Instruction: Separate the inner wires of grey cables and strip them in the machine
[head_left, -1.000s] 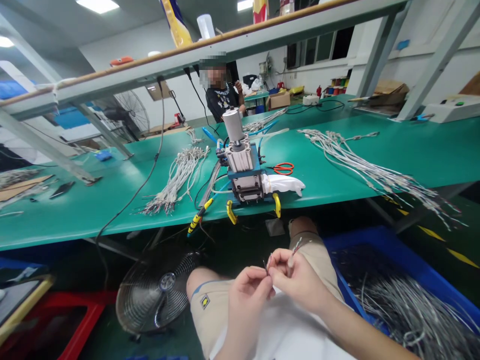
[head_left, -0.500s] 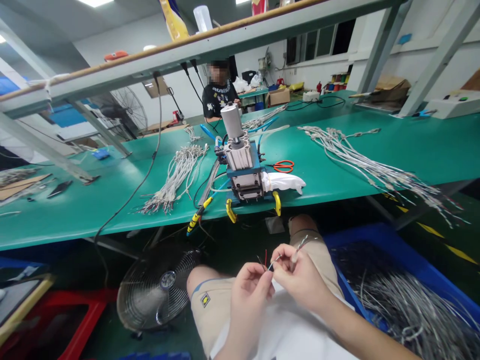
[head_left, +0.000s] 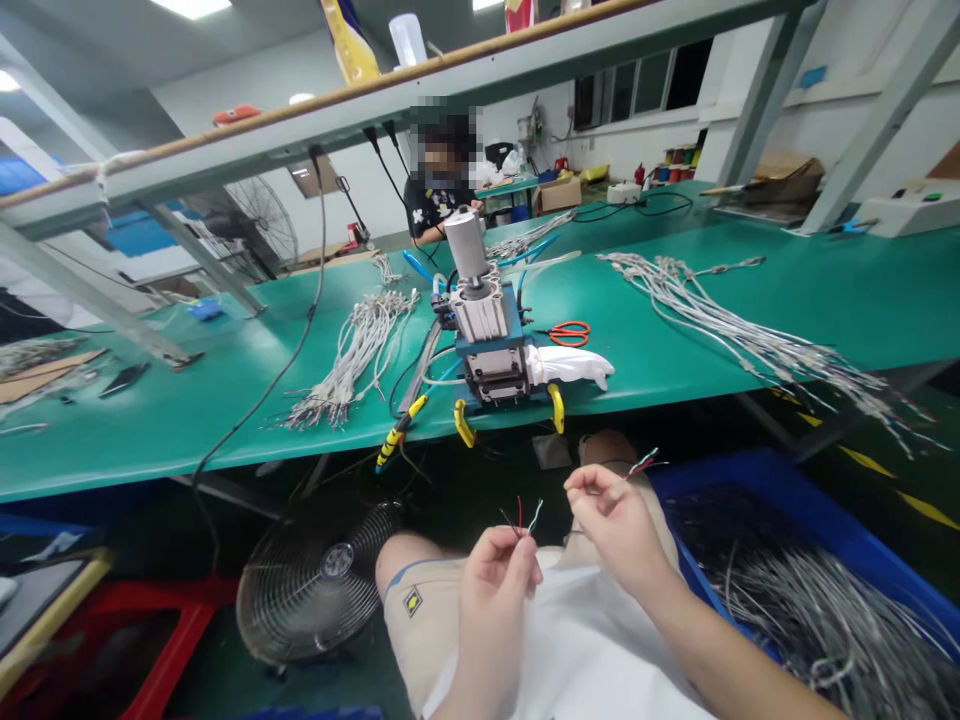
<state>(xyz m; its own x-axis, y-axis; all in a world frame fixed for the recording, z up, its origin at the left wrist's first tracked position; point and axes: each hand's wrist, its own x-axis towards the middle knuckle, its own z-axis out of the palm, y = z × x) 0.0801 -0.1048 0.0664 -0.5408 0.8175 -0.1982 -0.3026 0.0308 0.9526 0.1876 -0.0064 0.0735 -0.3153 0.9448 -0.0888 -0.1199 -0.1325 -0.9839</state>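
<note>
Above my lap, my left hand (head_left: 501, 570) is closed in a pinch on a cable end, whose thin red, dark and green-white wires (head_left: 535, 516) fan out above the fingertips. My right hand (head_left: 616, 520) is up and to the right, thumb and fingers pinched together. From its far side sticks a second cable end (head_left: 642, 462) with green, white and red strands. The two hands are apart. Most of both cables is hidden by the fingers. Ahead, at the bench edge, stands a pneumatic press (head_left: 487, 330) with a white cloth (head_left: 568, 366) beside it.
Bundles of grey cables lie on the green bench (head_left: 247, 400), left (head_left: 360, 350) and right (head_left: 735, 310). Orange-handled scissors (head_left: 568, 333) lie behind the cloth. A blue bin (head_left: 757, 470) of cables stands at my right, a floor fan (head_left: 322, 570) at my left. Across the bench sits a person (head_left: 442, 200).
My right hand has moved up and right, away from my left hand. The green-white wires at my left fingertips now stand up free. The person opposite has leaned forward.
</note>
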